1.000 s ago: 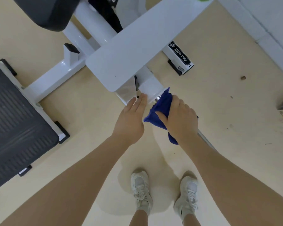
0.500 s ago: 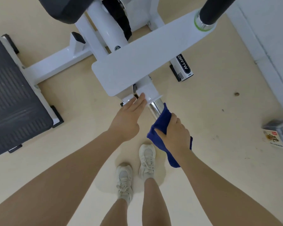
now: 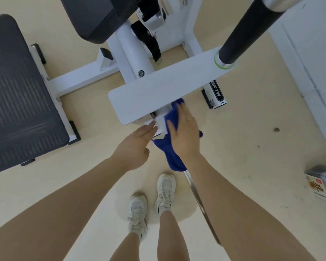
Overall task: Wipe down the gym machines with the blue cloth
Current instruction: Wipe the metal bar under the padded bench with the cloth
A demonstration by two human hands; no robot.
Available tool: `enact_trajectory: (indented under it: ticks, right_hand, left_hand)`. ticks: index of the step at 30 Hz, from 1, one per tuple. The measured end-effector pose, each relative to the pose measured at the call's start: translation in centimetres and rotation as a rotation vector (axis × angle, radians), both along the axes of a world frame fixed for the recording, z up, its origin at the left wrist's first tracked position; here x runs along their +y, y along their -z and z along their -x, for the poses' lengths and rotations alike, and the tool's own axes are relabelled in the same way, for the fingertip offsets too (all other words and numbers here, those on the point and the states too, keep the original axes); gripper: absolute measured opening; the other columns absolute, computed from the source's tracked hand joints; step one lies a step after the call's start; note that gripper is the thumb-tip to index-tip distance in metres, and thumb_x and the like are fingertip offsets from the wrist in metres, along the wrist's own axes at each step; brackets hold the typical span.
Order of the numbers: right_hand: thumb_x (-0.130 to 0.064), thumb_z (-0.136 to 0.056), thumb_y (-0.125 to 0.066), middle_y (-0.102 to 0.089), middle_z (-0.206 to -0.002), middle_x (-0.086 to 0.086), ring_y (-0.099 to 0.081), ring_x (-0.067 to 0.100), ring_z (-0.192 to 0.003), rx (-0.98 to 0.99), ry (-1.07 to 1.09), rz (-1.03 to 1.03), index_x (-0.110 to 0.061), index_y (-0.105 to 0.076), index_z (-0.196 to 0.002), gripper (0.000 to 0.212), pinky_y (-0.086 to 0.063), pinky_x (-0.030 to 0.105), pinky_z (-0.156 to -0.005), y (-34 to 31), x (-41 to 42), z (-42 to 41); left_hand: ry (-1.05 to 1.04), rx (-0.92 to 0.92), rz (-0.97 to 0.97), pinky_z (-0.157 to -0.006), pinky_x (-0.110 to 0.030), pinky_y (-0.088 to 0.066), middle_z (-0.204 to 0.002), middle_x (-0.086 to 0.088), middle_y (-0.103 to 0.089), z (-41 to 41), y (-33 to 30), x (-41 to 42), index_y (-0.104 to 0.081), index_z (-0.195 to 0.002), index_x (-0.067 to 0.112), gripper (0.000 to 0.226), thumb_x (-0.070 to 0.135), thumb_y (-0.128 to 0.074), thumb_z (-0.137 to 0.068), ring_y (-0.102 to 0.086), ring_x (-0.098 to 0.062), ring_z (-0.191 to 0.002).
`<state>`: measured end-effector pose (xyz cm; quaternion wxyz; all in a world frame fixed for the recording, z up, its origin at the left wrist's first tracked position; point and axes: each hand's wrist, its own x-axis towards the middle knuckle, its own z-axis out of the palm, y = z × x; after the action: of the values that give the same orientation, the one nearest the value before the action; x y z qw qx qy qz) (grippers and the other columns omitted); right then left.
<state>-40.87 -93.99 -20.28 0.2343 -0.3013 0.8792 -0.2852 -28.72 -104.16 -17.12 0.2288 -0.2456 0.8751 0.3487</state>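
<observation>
A white gym machine fills the upper middle of the view, with a flat white arm (image 3: 158,91) crossing it and a chrome bar (image 3: 198,200) running down from a white collar under that arm. My right hand (image 3: 184,132) lies on the blue cloth (image 3: 172,155), fingers fairly straight, pressing it against the collar and the top of the bar. Part of the cloth hangs below my hand over the bar. My left hand (image 3: 135,146) reaches in from the left, its straight fingertips touching the white collar beside the cloth.
A dark padded seat (image 3: 94,17) is at the top, a black ribbed platform (image 3: 17,102) at the left. A black foam handle (image 3: 252,29) crosses the upper right. A small printed box (image 3: 320,183) lies on the beige floor at the right. My white shoes (image 3: 152,200) stand below the machine.
My right hand has slid the cloth up the chrome bar onto the white collar, and its fingers have flattened from a curled grip. The left hand stayed on the collar.
</observation>
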Motion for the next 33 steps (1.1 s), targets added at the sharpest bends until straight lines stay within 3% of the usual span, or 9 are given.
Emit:
enact_trajectory:
  ticks: [2,8,11,15,19,23,27,30,33]
  right_hand:
    - [-0.035,-0.096,-0.046,-0.018,-0.156,0.011,-0.021,0.030,-0.142,0.149,-0.285,-0.220,-0.014,-0.022,-0.149,0.062,-0.020,0.043,-0.113,1.6,-0.7,-1.6]
    - [-0.030,-0.085,-0.063,-0.024,-0.154,0.011,-0.025,0.029,-0.141,0.400,-0.484,-0.213,-0.010,-0.029,-0.146,0.073,-0.026,0.044,-0.111,3.1,0.9,-1.5]
    - [-0.026,-0.092,-0.050,-0.028,-0.152,0.008,-0.030,0.021,-0.137,0.042,-0.312,-0.164,-0.014,-0.023,-0.148,0.062,-0.031,0.034,-0.107,3.1,0.2,0.2]
    - [-0.030,-0.097,-0.039,-0.057,-0.086,0.003,-0.057,0.018,-0.079,-0.499,0.211,-0.084,-0.011,-0.050,-0.100,0.023,-0.040,0.030,-0.069,2.3,-0.9,1.4]
    - [-0.036,-0.095,-0.045,-0.035,-0.147,0.015,-0.033,0.031,-0.135,0.084,-0.276,-0.304,-0.006,-0.033,-0.143,0.057,-0.030,0.043,-0.110,2.3,0.8,-1.4]
    - [-0.038,-0.075,-0.072,-0.049,-0.141,0.005,-0.041,0.025,-0.133,0.440,-0.638,-0.241,-0.009,-0.051,-0.134,0.069,-0.031,0.046,-0.109,2.6,3.4,-3.6]
    - [-0.033,-0.096,-0.045,-0.038,-0.147,0.004,-0.034,0.023,-0.136,0.255,-0.368,-0.285,-0.014,-0.026,-0.147,0.058,-0.029,0.035,-0.108,3.0,1.9,0.3]
    - [-0.034,-0.100,-0.033,-0.058,-0.090,-0.001,-0.058,0.020,-0.090,-0.091,-0.165,-0.177,-0.015,-0.047,-0.120,0.031,-0.040,0.029,-0.072,2.7,0.8,1.6]
    - [-0.032,-0.100,-0.033,-0.054,-0.122,0.010,-0.048,0.026,-0.117,-0.043,-0.114,-0.293,-0.007,-0.046,-0.126,0.039,-0.038,0.038,-0.096,2.1,0.0,0.2]
  left_hand:
    - [-0.070,-0.029,0.007,-0.108,-0.020,-0.022,-0.156,0.011,-0.007,-0.8,0.0,-0.6,-0.018,-0.148,0.022,0.075,-0.005,-0.039,-0.082,-0.014,-0.010,-0.143]
    - [-0.283,-0.115,-0.058,-0.107,-0.022,-0.026,-0.155,0.010,-0.018,-3.3,0.3,-1.2,-0.026,-0.147,0.018,0.058,0.011,-0.046,-0.093,-0.028,-0.012,-0.138]
    - [-0.505,-0.004,-0.107,-0.100,-0.020,-0.029,-0.152,0.008,-0.025,-3.3,-0.4,-1.2,-0.015,-0.148,0.021,0.071,0.021,-0.056,-0.090,-0.033,-0.012,-0.135]
    - [-0.627,0.333,-0.177,-0.087,0.000,-0.032,-0.133,0.040,-0.030,-2.2,-2.6,-1.6,-0.014,-0.147,0.027,0.088,0.018,-0.070,-0.080,-0.038,0.019,-0.114]
    - [-0.662,0.488,-0.150,-0.089,0.001,-0.033,-0.119,0.043,-0.037,-0.8,-4.3,-2.0,-0.025,-0.140,0.030,0.083,0.014,-0.075,-0.075,-0.039,0.018,-0.113]
    - [-0.768,0.484,-0.163,-0.104,-0.023,-0.034,-0.126,0.024,-0.041,-0.5,-5.6,-2.2,-0.022,-0.140,0.034,0.086,0.022,-0.076,-0.075,-0.041,0.002,-0.121]
    - [-0.677,0.463,-0.126,-0.105,-0.030,-0.036,-0.114,0.041,-0.039,-0.3,-6.5,-3.1,-0.030,-0.129,0.044,0.077,0.023,-0.077,-0.073,-0.044,-0.003,-0.116]
    - [-0.646,0.465,-0.116,-0.104,-0.035,-0.040,-0.113,0.041,-0.040,-0.1,-6.2,-3.6,-0.035,-0.128,0.043,0.072,0.026,-0.078,-0.072,-0.047,-0.005,-0.115]
    - [-0.646,0.484,-0.136,-0.102,-0.034,-0.042,-0.119,0.032,-0.044,-0.2,-6.0,-3.9,-0.035,-0.125,0.047,0.071,0.027,-0.078,-0.072,-0.047,-0.007,-0.116]
